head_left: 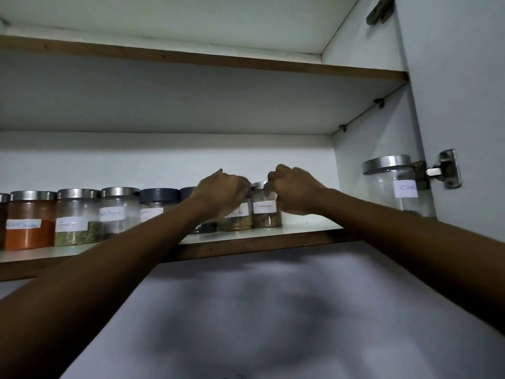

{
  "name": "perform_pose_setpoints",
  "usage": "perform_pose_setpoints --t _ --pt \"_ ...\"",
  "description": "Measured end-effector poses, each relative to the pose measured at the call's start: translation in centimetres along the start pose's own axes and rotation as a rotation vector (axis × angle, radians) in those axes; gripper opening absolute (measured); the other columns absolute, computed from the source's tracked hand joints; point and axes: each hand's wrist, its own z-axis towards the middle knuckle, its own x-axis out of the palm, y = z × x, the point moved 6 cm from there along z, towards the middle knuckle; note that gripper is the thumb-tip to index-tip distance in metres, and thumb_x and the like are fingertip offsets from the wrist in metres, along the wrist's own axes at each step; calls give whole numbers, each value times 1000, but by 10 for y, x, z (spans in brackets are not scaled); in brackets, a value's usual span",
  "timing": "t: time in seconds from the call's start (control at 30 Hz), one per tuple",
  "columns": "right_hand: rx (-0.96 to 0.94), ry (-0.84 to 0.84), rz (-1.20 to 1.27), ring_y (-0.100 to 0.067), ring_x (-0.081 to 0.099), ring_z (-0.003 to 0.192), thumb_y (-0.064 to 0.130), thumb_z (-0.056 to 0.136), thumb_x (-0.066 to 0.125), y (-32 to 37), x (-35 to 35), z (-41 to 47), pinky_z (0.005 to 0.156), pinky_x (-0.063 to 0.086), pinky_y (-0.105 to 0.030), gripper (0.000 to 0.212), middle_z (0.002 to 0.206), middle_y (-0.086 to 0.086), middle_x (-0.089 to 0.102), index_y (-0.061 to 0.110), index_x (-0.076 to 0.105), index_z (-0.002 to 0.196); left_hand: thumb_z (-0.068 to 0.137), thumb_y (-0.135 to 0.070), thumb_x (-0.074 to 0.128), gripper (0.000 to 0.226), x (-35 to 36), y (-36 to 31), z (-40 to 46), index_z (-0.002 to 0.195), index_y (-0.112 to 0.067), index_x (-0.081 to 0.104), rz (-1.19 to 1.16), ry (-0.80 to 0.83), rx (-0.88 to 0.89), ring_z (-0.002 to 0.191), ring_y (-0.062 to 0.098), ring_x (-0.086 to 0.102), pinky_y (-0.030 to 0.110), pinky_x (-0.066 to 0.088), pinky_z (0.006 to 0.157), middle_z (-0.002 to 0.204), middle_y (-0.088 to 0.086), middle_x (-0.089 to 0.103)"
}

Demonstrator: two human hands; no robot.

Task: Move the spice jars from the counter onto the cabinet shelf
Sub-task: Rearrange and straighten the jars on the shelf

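Note:
A row of labelled spice jars stands on the cabinet shelf (308, 228). From the left: an orange-powder jar (30, 220), a green-herb jar (76, 217), a near-clear jar (119, 207) and a dark-lidded jar (157, 203). My left hand (222, 194) curls round a jar (237, 218) with brownish contents. My right hand (293, 190) grips the jar (266, 212) at the row's right end, fingers on its lid and side. Both jars rest on the shelf. A further dark-lidded jar is mostly hidden behind my left hand.
A silver-lidded jar (393, 184) stands at the right in front of the cabinet side wall, next to a door hinge (446, 169). An upper shelf (218, 61) runs above. Bare shelf lies right of the jar row. The open door (464, 105) is at the right.

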Motion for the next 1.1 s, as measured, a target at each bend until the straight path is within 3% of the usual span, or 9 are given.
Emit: perform_pose_setpoints --t 0.03,0.1,0.17,0.3,0.4,0.47,0.6,0.83,1.1 --pt "-45 -43 -82 -26 49 107 8 79 49 -5 -12 -9 71 39 -33 35 111 -7 63 12 63 112 99 -25 38 32 -10 -11 -2 119 -22 62 -23 -66 12 105 26 61 36 41 94 114 3 69" --pt "-51 -111 -141 -26 55 100 6 79 47 -21 -33 -26 73 47 -36 31 101 -7 68 12 67 103 95 -26 43 27 -23 -34 -4 113 -27 64 -71 -143 33 97 25 62 29 39 71 109 0 70" --pt "24 -173 -103 -27 58 96 4 81 46 -45 -53 -43 76 51 -40 29 98 -10 69 10 68 99 93 -25 45 25 -31 -57 0 108 -28 64 -130 -170 57 93 23 62 28 34 68 105 -4 70" --pt "253 -242 60 -29 57 102 -1 83 50 -101 -78 -81 76 49 -38 24 104 -11 68 9 68 95 93 -26 45 27 -40 -107 13 114 -26 61 -272 -177 119 100 17 61 27 39 76 113 -9 66" --pt "368 -152 177 -29 57 103 -6 82 51 -136 -81 -107 80 47 -36 30 109 -15 66 5 67 104 94 -26 44 33 -42 -144 27 126 -23 54 -351 -171 170 112 18 57 27 39 83 127 -3 60" --pt "433 -59 252 -30 57 111 -9 80 50 -152 -78 -122 91 47 -37 40 119 -16 63 4 64 115 95 -24 43 39 -43 -168 37 133 -20 48 -387 -139 197 121 22 52 31 39 93 136 1 54" --pt "493 44 330 -30 49 125 -9 83 51 -167 -65 -146 104 38 -37 48 135 -16 55 3 54 129 97 -19 38 48 -37 -205 54 144 -13 33 -386 7 202 135 28 37 39 20 116 148 11 40" --pt "500 11 405 -32 54 117 -15 80 46 -164 -53 -155 91 42 -31 51 126 -18 60 3 56 127 93 -7 37 57 -23 -221 64 148 -10 23 -352 119 181 140 24 29 38 2 119 152 13 32" --pt "456 48 415 -34 53 112 -14 79 45 -142 -38 -134 95 45 -44 50 121 -21 57 1 54 126 85 2 40 60 -8 -192 68 143 -10 31 -311 157 116 133 26 38 41 4 118 143 14 44"
